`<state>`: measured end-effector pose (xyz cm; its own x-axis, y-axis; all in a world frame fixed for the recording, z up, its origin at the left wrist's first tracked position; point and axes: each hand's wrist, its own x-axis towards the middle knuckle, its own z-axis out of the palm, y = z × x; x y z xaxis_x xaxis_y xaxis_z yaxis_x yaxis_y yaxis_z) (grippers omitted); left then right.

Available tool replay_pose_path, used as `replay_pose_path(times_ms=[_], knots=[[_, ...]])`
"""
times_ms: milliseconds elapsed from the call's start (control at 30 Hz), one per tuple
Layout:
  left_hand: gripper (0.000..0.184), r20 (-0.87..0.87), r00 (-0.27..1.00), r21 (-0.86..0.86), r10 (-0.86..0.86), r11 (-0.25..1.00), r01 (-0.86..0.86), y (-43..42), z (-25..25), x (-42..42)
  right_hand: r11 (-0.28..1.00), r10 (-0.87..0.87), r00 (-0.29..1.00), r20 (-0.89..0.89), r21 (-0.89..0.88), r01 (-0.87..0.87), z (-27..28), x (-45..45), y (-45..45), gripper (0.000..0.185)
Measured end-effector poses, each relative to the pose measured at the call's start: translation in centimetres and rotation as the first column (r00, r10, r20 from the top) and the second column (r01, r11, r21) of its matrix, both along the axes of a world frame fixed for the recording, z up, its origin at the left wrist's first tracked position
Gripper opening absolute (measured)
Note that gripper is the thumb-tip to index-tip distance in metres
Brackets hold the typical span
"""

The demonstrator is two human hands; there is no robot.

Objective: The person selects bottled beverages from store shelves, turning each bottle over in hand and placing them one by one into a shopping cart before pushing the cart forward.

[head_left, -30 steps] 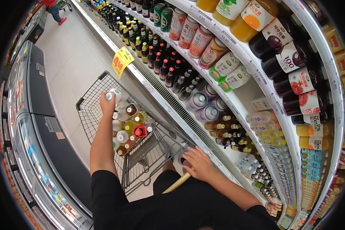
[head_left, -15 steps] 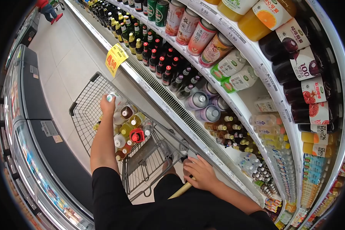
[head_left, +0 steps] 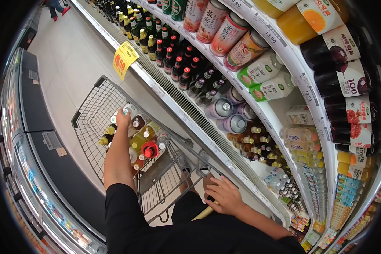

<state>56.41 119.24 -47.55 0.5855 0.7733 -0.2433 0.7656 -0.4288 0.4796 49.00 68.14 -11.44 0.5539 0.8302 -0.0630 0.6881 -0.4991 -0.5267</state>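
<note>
My left hand (head_left: 122,118) is inside the wire shopping cart (head_left: 89,111), its fingers wrapped round the top of a bottle with a white cap (head_left: 126,111). Several bottles stand close together beside it, among them a dark brown one (head_left: 137,122), a yellow one (head_left: 148,132) and one with a red top (head_left: 149,150). Dark bottles with yellow tops (head_left: 104,139) lie partly behind my left forearm. My right hand (head_left: 225,197) is by the cart's handle end, over a pale yellow bar (head_left: 204,212), fingers spread and holding nothing visible.
Drink shelves run along the right, with beer bottles (head_left: 158,53), cans (head_left: 228,34) and juice bottles (head_left: 343,46). A yellow price tag (head_left: 123,60) hangs on the shelf edge. Freezers (head_left: 51,169) line the left. A person's legs (head_left: 55,8) show far up the aisle.
My left hand has moved slightly down with the white-capped bottle, in among the other bottles. Dark yellow-topped bottles now show left of my forearm. The view has shifted, and the distant person is nearer the edge.
</note>
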Motion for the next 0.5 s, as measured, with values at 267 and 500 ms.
replay_pose_path(times_ms=[267,500], knots=[[0.049,0.224,0.974,-0.077,-0.016,0.996,0.034,-1.7,6.1,-3.8,0.999,-0.002,1.000,0.020,0.048,0.001,-0.1,-0.1,0.0,0.030],[0.030,0.449,0.886,-0.218,-0.111,0.949,0.229,-12.4,19.8,-12.7,0.994,0.035,0.997,0.063,0.105,-0.042,-1.1,-0.5,-0.5,0.020]])
